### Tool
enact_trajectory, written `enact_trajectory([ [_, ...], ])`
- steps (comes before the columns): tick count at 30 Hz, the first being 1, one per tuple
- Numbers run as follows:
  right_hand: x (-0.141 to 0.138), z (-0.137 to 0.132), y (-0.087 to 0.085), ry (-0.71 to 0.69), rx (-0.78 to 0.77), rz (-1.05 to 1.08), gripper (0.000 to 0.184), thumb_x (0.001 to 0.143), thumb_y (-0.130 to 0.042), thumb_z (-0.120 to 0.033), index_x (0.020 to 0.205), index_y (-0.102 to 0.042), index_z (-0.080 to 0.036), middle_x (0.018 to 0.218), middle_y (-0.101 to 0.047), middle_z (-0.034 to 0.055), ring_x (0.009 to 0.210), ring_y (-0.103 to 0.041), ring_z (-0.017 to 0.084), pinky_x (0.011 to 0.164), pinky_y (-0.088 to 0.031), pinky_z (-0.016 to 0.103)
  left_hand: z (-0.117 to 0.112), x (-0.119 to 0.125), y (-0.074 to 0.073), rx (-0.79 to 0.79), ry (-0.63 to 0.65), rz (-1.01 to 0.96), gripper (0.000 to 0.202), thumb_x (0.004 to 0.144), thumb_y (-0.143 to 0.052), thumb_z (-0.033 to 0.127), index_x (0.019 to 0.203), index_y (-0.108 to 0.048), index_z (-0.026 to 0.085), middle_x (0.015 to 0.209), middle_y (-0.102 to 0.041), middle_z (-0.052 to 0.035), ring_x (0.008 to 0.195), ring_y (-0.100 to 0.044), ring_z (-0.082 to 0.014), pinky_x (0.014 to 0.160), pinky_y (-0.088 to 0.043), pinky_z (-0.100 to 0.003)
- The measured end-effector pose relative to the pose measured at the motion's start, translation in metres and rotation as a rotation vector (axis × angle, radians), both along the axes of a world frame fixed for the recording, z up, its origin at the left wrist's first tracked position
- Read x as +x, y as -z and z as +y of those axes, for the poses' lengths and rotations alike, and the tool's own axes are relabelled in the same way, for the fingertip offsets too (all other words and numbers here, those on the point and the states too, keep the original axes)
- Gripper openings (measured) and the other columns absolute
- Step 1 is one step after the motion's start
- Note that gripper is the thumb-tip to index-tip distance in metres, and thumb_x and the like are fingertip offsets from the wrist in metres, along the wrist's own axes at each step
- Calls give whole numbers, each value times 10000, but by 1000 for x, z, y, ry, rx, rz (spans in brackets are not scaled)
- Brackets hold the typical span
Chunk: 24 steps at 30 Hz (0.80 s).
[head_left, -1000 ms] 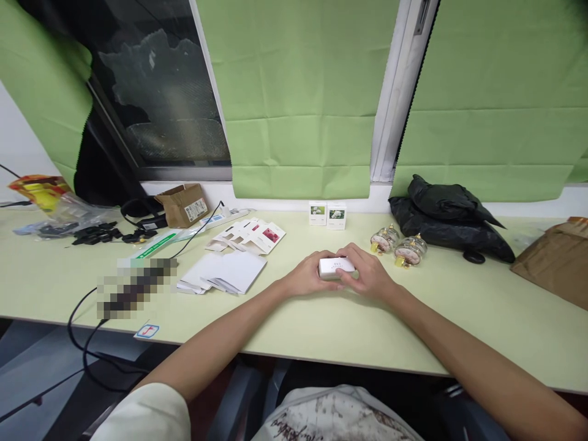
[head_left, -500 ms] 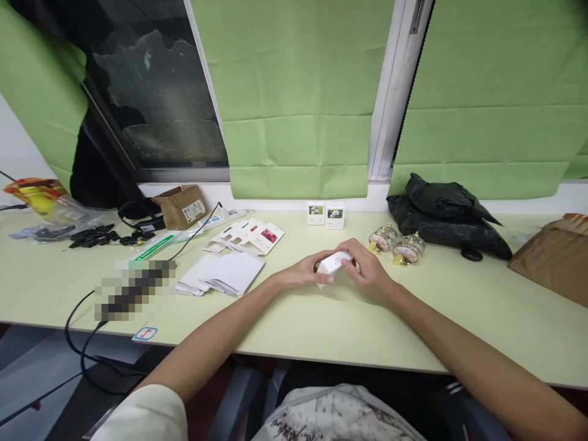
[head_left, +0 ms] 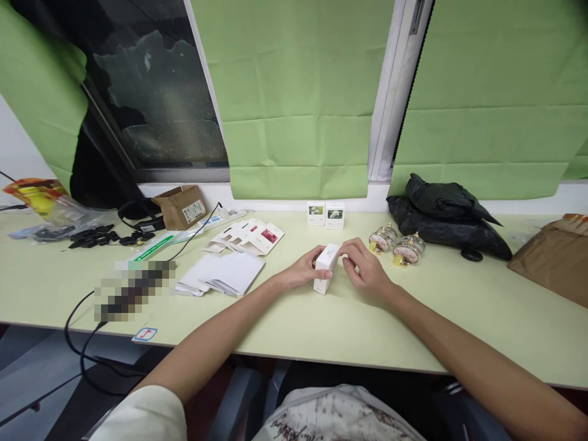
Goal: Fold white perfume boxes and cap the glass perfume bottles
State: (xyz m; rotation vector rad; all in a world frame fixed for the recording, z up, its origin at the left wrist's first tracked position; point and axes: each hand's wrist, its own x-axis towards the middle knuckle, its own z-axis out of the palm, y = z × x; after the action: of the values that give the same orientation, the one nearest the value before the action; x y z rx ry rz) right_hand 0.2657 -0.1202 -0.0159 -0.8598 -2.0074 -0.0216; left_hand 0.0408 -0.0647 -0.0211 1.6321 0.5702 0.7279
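A small white carton point(head_left: 325, 269) is upright in front of me, its narrow side facing me and its top closed. My left hand point(head_left: 305, 269) grips it from the left, thumb across the near side. On the other side my right hand point(head_left: 362, 267) is beside the box with fingers curled and apart; the index fingertip is near the top right edge, and I cannot tell if it touches. Two similar white boxes with flower pictures, a left one point(head_left: 316, 213) and a right one point(head_left: 335, 215), stand at the back of the table.
Flattened printed cartons point(head_left: 264, 237) and plain white folded cartons point(head_left: 234, 273) lie to the left. Two ornate glass jars point(head_left: 408, 250) stand to the right, before a black plastic bag point(head_left: 445, 220). A brown paper package point(head_left: 554, 260) is far right; a cardboard box point(head_left: 179, 208) sits back left.
The white carton has turned from tilted to upright. My right hand has loosened from its top and moved slightly right, while my left hand keeps hold.
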Motion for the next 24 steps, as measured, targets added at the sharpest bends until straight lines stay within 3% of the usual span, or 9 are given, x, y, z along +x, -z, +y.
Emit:
enact_trajectory([
  [5, -1, 0, 1, -1, 10, -17, 294, 987, -442, -103, 1204, -576, -248, 1122, -574, 100, 848, -586, 213, 659, -491, 346, 1, 1, 1, 16, -7, -16, 774, 673, -925, 459, 1329, -591, 217, 1199, -638, -70, 1093, -576, -233, 913, -429, -309],
  [19, 1, 4, 2, -25, 20, -39, 289, 964, -448, -85, 1170, -571, -247, 1106, -544, 97, 868, -580, 214, 657, -488, 333, -2, 1, -3, 72, 0, 27, 788, 669, -917, 495, 1334, -616, 202, 1213, -650, -83, 1072, -581, -240, 854, -436, -290],
  [24, 1, 6, 2, -16, 48, -42, 292, 951, -452, -84, 1148, -592, -250, 1090, -538, 100, 961, -575, 247, 755, -522, 380, -4, 1, -5, 67, 12, 32, 779, 702, -899, 490, 1369, -610, 208, 1240, -657, -88, 1089, -590, -245, 857, -446, -293],
])
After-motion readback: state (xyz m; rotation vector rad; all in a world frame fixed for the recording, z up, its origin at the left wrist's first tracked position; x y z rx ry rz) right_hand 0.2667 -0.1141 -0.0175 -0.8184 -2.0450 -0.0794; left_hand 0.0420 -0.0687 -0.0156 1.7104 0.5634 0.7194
